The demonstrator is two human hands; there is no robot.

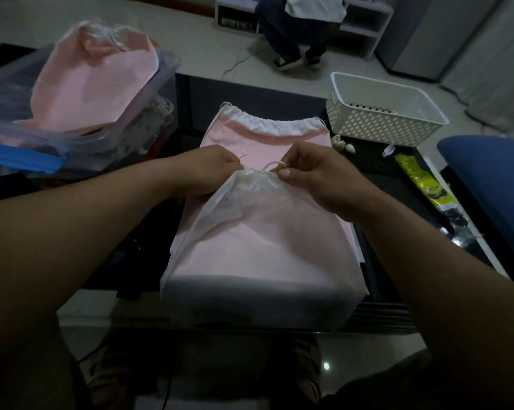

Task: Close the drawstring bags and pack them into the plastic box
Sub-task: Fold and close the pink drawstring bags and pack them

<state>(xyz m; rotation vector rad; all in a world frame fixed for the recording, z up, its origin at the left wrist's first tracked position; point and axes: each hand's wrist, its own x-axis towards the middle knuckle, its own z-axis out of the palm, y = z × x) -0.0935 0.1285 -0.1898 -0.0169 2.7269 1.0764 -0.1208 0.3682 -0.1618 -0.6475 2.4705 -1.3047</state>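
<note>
Centrally, left hand (211, 170) and right hand (318, 179), pinch grip on white cord (270, 165) of puckered, filmy bag (258, 232).

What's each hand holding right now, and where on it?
The near drawstring bag, at its cinched mouth. Left hand pinches the drawstring on the mouth's left; right hand pinches its loop on the right.

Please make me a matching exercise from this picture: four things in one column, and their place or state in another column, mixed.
1 near bag
2 flat bag
3 far-left bag
4 white basket

a in the plastic box
b right side of the table
c cords pinched by left hand and right hand
d partly under the near bag

Pairs: 1-c, 2-d, 3-a, 4-b
</note>
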